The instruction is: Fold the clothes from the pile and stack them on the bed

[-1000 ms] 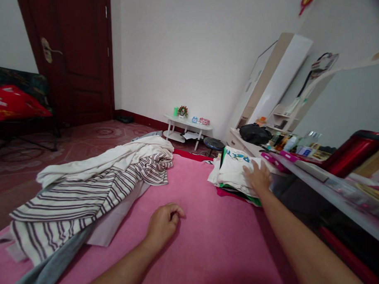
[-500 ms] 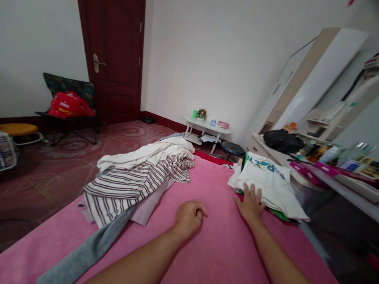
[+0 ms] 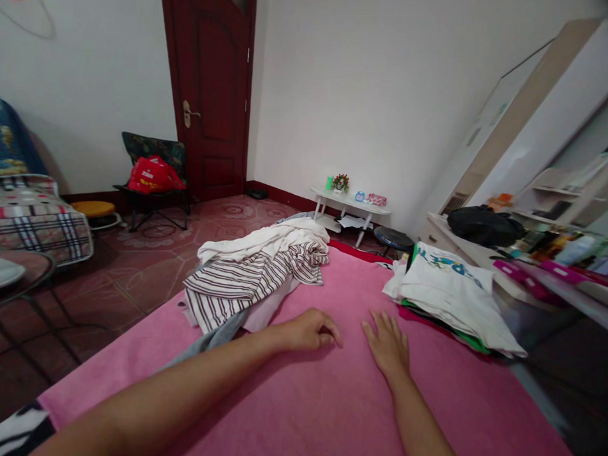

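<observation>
Our right hand [image 3: 388,345] lies flat on the pink bed [image 3: 315,414], beside the folded pile [image 3: 453,292], grip open and empty. Our left hand [image 3: 312,329] is curled shut, holding nothing. The striped shirt [image 3: 246,286] sits farther from the pile. We should smooth gently.

No txt legible anywhere; white tee [image 3: 455,286] atop the folded stack [image 3: 471,340] has blue-green lettering, too blurred to read; red bag [image 3: 154,175] on the chair [image 3: 154,143] shows white print, too small to make out; pkg labels on the dresser [image 3: 461,248] at right likewise unreadable.
</observation>
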`<state>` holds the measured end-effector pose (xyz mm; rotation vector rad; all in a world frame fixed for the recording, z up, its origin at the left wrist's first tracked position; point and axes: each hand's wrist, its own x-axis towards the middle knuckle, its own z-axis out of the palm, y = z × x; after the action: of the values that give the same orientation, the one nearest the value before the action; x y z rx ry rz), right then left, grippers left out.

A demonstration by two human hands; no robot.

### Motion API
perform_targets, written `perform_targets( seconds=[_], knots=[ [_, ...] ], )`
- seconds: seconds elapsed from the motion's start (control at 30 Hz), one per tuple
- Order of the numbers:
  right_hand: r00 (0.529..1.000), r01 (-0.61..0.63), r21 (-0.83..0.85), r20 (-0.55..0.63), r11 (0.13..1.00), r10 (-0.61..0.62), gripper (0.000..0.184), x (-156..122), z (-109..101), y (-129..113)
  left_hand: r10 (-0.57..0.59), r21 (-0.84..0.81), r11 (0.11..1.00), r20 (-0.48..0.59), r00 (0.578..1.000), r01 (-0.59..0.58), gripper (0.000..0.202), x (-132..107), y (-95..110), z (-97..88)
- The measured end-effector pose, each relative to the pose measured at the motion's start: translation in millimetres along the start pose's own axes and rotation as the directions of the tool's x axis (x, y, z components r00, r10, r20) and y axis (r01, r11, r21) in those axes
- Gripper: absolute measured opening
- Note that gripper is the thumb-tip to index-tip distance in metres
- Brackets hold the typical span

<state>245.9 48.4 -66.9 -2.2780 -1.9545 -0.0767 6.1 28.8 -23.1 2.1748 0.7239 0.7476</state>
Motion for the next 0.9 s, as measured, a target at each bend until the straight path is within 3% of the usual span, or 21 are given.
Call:
perform_targets(
  seconds=[0.07,0.13,0.27,0.33,0.4,0.5,0.6,0.7,0.73,0.77,0.83,0.9],
  knots=[
    [1.000,0.003,0.007,-0.008,1.000,-0.003,0.057,0,0,0,0.018,0.189,0.982,-0.012,1.000,-0.015,0.037,-7,3,-38.2],
    [1.000,0.005,0.015,-0.011,1.000,-0.005,0.057,0,0,0,-0.007,0.443,0.891,-0.209,0.978,0.101,0.032,-12,0,-84.5],
    [1.000,0.000,0.017,-0.030,1.000,0.000,0.056,0,0,-1,-0.053,0.498,0.782,-0.546,0.836,0.374,0.034,-25,-26,-173.5],
    [0.999,0.007,0.009,-0.041,1.000,-0.007,0.056,0,0,-1,-0.218,0.442,0.682,-0.637,0.739,0.583,0.047,-35,-46,-202.2],
    [0.999,0.014,0.003,-0.047,1.000,-0.014,0.056,1,0,0,-0.321,0.398,0.627,-0.651,0.688,0.670,0.048,-46,-63,-217.2],
    [0.999,0.013,0.015,-0.047,1.000,-0.012,0.055,0,0,0,-0.359,0.369,0.619,-0.653,0.667,0.694,0.032,-56,-78,-224.9],
    [0.999,0.010,0.042,-0.050,0.999,-0.008,0.055,-1,-1,-1,-0.369,0.346,0.611,-0.672,0.643,0.712,0.023,-49,-73,-231.7],
    [0.997,0.018,0.094,-0.078,0.995,-0.010,0.054,0,0,0,-0.330,0.341,0.608,-0.713,0.619,0.717,0.023,-19,-43,-233.8],
    [0.995,0.024,0.129,-0.095,0.991,-0.011,0.053,1,1,1,-0.294,0.351,0.632,-0.716,0.633,0.690,0.025,-5,-25,-229.0],
    [0.993,0.032,0.180,-0.116,0.983,-0.011,0.052,3,3,3,-0.250,0.368,0.662,-0.713,0.655,0.653,0.027,9,-3,-219.6],
    [0.986,0.042,0.352,-0.164,0.935,0.018,0.052,5,5,10,-0.078,0.410,0.839,-0.561,0.824,0.359,0.029,33,47,-185.6],
    [0.973,0.057,0.583,-0.212,0.811,0.085,0.055,7,7,19,0.096,0.355,0.934,-0.348,0.932,0.037,0.027,44,98,-133.7]
  ],
)
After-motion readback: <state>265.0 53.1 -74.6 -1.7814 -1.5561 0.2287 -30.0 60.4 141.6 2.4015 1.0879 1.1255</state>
